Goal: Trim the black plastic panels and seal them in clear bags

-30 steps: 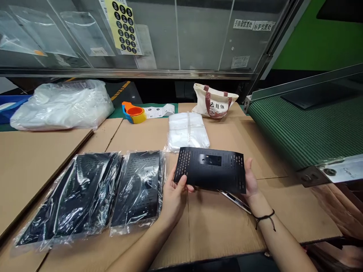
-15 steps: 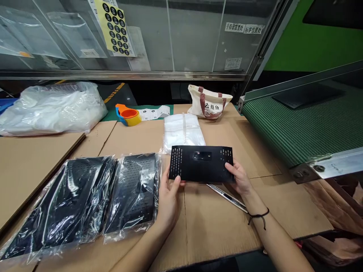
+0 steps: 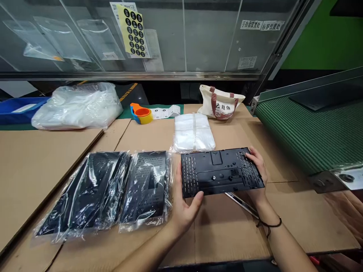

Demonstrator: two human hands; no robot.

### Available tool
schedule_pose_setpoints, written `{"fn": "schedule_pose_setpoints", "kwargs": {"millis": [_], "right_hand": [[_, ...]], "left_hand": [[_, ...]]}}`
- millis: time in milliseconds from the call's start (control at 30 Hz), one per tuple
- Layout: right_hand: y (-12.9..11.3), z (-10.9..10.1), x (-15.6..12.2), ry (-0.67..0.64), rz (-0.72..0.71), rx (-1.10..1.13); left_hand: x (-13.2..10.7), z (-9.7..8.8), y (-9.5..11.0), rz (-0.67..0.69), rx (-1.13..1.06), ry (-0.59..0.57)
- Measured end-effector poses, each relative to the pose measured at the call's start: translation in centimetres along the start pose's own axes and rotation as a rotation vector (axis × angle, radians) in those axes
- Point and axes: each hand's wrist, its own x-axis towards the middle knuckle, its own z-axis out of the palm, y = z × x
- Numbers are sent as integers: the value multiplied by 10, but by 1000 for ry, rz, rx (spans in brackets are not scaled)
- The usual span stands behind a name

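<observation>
The person is holding a black panel (image 3: 221, 172) between both hands, just above the cardboard-covered tabletop (image 3: 227, 234), toward its near edge and right of its middle. The panel's ribbed inner face is showing upward, and its long axis is running left to right, roughly along the near edge, with the right end tipping slightly lower.

The left hand (image 3: 184, 209) is taking the panel's left short end: its grip is clenched on the near left corner, thumb on top and fingers hidden beneath. The right hand (image 3: 260, 170) is grasping the opposite short end, fingers curling over the far right corner. Both hands are touching the panel, so neither is nearer.

A slim metal knife (image 3: 242, 202) is lying on the tabletop just under the panel's near right corner, close to the right wrist. Two bagged panels (image 3: 146, 187) are lying just beside the left hand, toward the left edge. A stack of clear bags (image 3: 194, 132) is sitting just beyond the panel, toward the far edge, with a tote bag (image 3: 221, 105) behind it. A green conveyor belt (image 3: 309, 132) is running along the right edge, near the right hand.
</observation>
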Motion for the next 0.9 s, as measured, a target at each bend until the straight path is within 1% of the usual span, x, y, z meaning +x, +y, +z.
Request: {"fn": "schedule_pose_setpoints", "kwargs": {"millis": [100,167,300,400,500,567,700,800,900], "right_hand": [[-2,2,-2,34,25,29],[-3,3,-2,62,62,46],[-3,7,-3,118,122,124],[-4,10,-4,184,175,185],[-4,12,-5,240,194,205],[-5,12,-5,230,164,179],[-8,11,-7,158,100,69],[-8,10,-7,119,99,7],[-5,10,-8,81,129,16]], "left_hand": [[-3,0,-5,87,16,-17],[-5,0,-8,115,25,-30],[-5,-1,-10,138,37,-43],[-5,-1,-11,148,26,-52],[-6,-1,-14,132,20,-45],[-6,0,-16,111,14,-15],[-5,3,-18,88,-47,27],[-4,6,-17,84,-111,63],[-4,7,-17,102,-114,97]]}}
